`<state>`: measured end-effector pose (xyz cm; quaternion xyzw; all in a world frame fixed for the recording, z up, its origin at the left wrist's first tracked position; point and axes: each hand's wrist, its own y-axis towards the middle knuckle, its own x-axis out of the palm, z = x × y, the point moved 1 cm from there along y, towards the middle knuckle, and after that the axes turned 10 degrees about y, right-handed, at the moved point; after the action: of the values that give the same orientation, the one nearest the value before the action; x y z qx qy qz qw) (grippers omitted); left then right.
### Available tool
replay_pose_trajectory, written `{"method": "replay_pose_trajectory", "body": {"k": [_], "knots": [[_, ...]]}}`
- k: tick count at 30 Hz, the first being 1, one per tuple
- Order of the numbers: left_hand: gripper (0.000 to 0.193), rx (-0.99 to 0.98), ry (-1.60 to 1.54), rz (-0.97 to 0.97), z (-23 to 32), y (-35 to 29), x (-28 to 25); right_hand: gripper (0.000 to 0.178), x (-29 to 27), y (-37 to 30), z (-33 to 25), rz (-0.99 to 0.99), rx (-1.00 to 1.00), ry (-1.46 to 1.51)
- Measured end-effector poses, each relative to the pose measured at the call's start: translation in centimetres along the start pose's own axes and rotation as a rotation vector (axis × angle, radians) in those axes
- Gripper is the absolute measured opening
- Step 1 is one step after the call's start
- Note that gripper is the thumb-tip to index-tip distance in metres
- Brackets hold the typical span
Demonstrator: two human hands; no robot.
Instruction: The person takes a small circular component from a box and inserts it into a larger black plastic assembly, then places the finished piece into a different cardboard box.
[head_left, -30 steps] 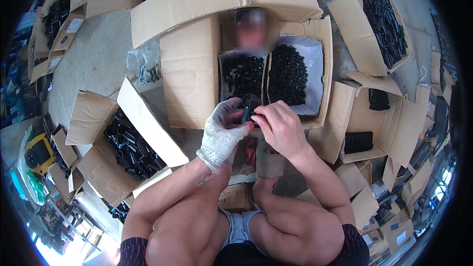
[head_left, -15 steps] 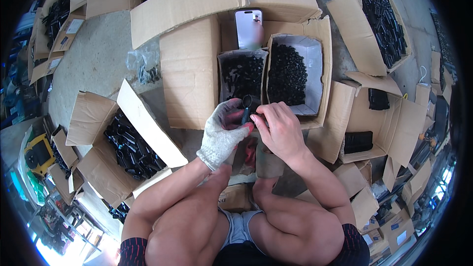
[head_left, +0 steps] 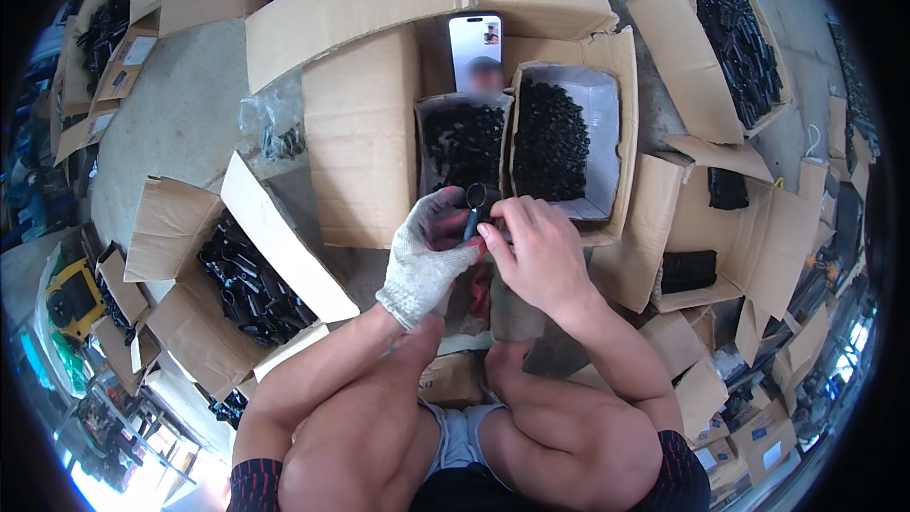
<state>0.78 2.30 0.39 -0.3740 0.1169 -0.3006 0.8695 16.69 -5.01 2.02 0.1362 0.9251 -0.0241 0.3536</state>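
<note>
My left hand, in a whitish knit glove with reddish fingers, is closed round a small black ring-ended part. Its ring points up and away, and a dark shank runs down between the fingers. My bare right hand meets it from the right, thumb and forefinger pinched against the part; whether a second small piece sits in that pinch is hidden. Just beyond both hands are two lined bins inside a large carton. Small black pieces fill the left bin, and more black pieces lie in the right one.
A phone stands upright behind the bins, its screen lit. At left an open carton holds black ring-ended parts. Another carton at right contains black bundles. Far right stands a carton of long black parts. A clear plastic bag lies on the floor.
The ring of the black part has turned slightly and shows more of its side. Both hands keep their grip in nearly the same place. The picture on the phone screen has changed.
</note>
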Motion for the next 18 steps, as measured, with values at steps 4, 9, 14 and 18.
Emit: {"method": "replay_pose_trajectory", "body": {"k": [4,9,14,18], "knots": [[0.08,0.14,0.058,0.031,-1.5,0.6,0.1,0.028,0.5,-0.6,0.2,-0.226,0.129,-0.103],[0.08,0.037,0.022,0.008,-0.2,0.1,0.2,0.03,0.0,-1.0,0.3,-0.049,0.081,-0.053],[0.073,0.013,0.093,0.006,0.2,0.0,0.8,0.023,0.4,-1.9,1.5,-0.227,0.134,-0.086],[0.074,0.02,0.047,0.011,-0.7,0.2,0.5,0.032,0.3,-1.6,1.2,0.077,0.012,-0.054]]}}
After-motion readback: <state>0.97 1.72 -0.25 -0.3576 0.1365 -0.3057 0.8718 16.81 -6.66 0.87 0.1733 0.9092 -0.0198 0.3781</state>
